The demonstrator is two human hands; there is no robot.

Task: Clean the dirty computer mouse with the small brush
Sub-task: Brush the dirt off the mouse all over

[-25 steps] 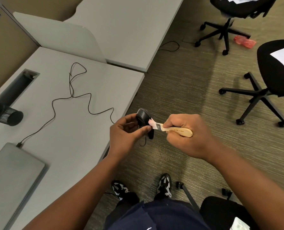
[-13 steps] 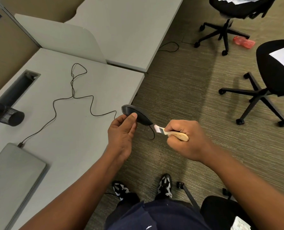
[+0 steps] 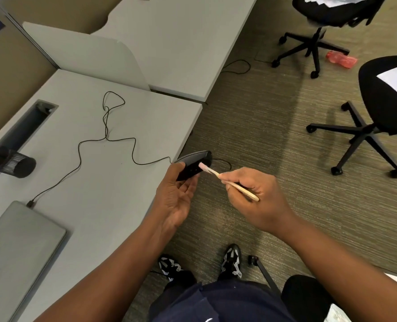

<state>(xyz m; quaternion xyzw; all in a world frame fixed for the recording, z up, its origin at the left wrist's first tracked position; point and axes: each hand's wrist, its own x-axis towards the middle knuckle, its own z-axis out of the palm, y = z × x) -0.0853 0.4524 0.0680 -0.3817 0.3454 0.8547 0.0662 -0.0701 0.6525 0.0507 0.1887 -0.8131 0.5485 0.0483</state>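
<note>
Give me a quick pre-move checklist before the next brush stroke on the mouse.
1. Left hand holds the mouse: ok, off the desk edge.
2. Right hand grip on the small brush: ok, fingers pinch the wooden handle.
3. Bristles on the mouse: ok, pink tip meets its turned-up side.
4. Cable slack: ok, loose loops lie on the desk.
5. Cable plugged into the laptop: ok.
6. Dirt left on the mouse: cannot tell.

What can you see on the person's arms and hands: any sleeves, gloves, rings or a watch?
Both forearms are bare right up to the picture's edge, with no sleeves showing. The left hand and the right hand wear no gloves. No ring, watch or wristband is visible on the sides that face the camera.
</note>
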